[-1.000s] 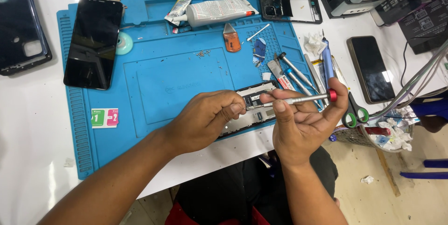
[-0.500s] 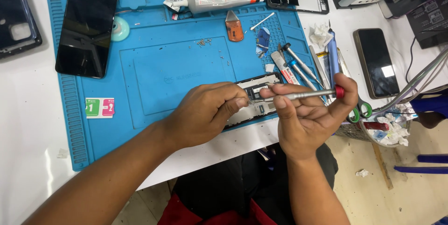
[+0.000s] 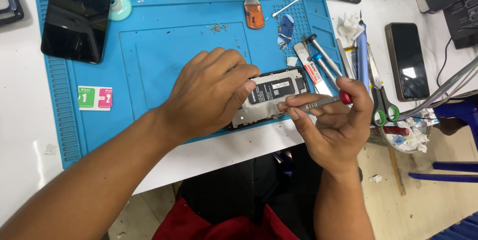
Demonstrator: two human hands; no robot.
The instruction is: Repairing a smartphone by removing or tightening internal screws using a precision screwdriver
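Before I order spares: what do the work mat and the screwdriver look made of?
Work mat: looks like silicone or rubber, matte blue, with moulded ridges and trays. Screwdriver in the right hand: shaft looks like bare metal, silvery with a sheen; its red end cap may be plastic.

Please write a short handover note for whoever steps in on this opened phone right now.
Left hand: pressed flat on the opened phone, steadying it at the blue mat's near edge.
Right hand: grip closed on a red-capped screwdriver, tip at the phone's lower edge.
Done: back is off, loose screws lie up the mat.
Left: inner cover plate still in place.
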